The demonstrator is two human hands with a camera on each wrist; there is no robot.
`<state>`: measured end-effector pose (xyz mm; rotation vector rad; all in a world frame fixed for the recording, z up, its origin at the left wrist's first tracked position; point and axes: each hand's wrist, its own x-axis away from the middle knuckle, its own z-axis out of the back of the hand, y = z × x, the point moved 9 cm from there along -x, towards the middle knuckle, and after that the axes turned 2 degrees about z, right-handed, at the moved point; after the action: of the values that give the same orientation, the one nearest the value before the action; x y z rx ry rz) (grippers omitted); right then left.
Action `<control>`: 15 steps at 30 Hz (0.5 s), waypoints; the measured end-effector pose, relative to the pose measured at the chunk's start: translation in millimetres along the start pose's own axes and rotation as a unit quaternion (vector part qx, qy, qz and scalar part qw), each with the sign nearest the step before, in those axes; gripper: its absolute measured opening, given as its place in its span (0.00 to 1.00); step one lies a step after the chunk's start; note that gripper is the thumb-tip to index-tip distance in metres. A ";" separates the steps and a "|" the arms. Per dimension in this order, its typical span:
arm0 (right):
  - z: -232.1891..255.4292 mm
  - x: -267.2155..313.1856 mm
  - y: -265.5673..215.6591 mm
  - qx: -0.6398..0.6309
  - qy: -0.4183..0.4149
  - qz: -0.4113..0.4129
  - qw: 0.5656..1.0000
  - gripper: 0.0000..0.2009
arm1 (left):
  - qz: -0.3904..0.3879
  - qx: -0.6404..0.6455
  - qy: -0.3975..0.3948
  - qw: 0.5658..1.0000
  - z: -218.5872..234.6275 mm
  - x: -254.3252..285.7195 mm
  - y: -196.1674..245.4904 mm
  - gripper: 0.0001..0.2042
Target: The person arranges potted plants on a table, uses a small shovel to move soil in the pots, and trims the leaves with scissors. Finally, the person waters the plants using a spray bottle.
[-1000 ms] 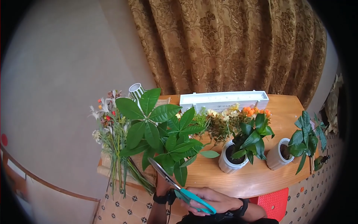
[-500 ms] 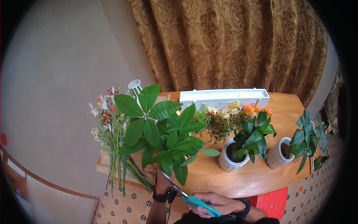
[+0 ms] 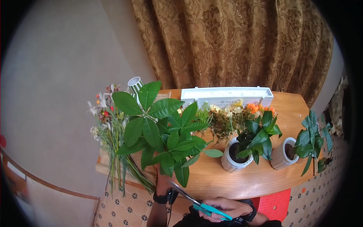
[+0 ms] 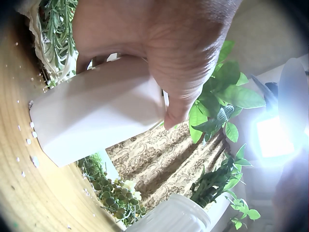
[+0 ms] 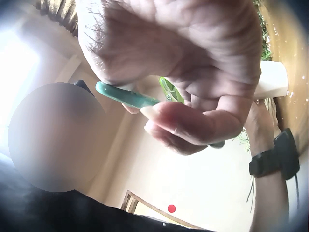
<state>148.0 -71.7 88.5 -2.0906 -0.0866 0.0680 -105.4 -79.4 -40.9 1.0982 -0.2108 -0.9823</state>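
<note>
In the left wrist view my left hand (image 4: 159,43) grips a white faceted pot (image 4: 96,113) near its rim, thumb on the near side and the other fingers partly hidden behind. The pot's base is right at the wooden tabletop. Broad green leaves of the potted plant (image 3: 151,130) spread over the left hand in the head view and hide the pot there. My right hand (image 3: 227,207) holds scissors (image 3: 211,211) with teal handles, its fingers curled round them. The scissors' blades point up and left, below the lowest leaves and close to the left wrist.
Cut flowers (image 3: 113,132) lie on brown paper at the left, near a striped vase (image 3: 135,84). A white planter box (image 3: 227,97) stands at the back behind loose flowers (image 3: 227,117). Two white potted plants (image 3: 236,160) (image 3: 284,153) stand to the right. A red stool (image 3: 272,204) is below the table's edge.
My right hand has moved down and to the right with the scissors, so the blades have come away from the leaves. My left hand stays at the potted plant.
</note>
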 end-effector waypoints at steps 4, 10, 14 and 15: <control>1.5 10.7 3.6 -0.014 0.002 0.013 1.000 0.20 | -0.014 -0.021 0.015 1.000 8.0 -1.7 26.3 0.16; 10.5 16.8 21.2 -0.033 0.031 -0.033 0.998 0.17 | 0.089 0.105 0.030 0.990 9.2 -2.7 16.4 0.17; 7.8 10.4 26.9 -0.039 -0.004 -0.030 0.999 0.19 | 0.130 0.024 0.010 0.991 -18.2 14.6 -71.6 0.20; 7.3 4.8 24.6 -0.022 -0.009 -0.025 0.999 0.21 | 0.137 0.062 0.032 0.988 -16.8 13.9 -75.9 0.21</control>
<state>153.0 -77.2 63.4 -2.1308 -0.1526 0.0541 -130.0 -86.6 -115.5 1.1780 -0.3648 -0.6946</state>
